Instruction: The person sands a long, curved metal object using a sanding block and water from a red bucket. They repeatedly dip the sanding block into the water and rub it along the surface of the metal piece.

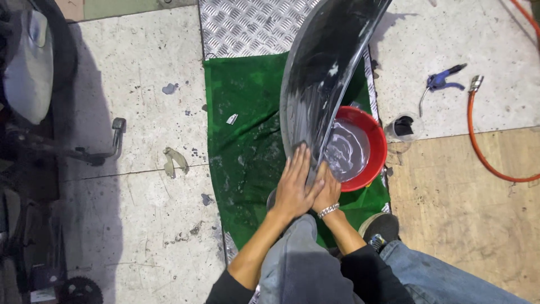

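A long curved black panel (pixel 323 67), wet and streaked with grey, stands tilted on a green mat (pixel 244 112). My left hand (pixel 293 183) lies flat with fingers spread on the panel's lower end. My right hand (pixel 327 188), with a metal bracelet at the wrist, presses on the panel's edge just beside the left hand. A red basin (pixel 378 147) of cloudy grey water sits right behind the panel, touching it. My knees in jeans fill the bottom of the view.
A motorcycle (pixel 34 84) with a footpeg stands at the left. A blue air blow gun (pixel 441 81) and an orange hose (pixel 478 141) lie at the right, near a small clear cup (pixel 404 126). Checker plate (pixel 247 25) lies beyond the mat.
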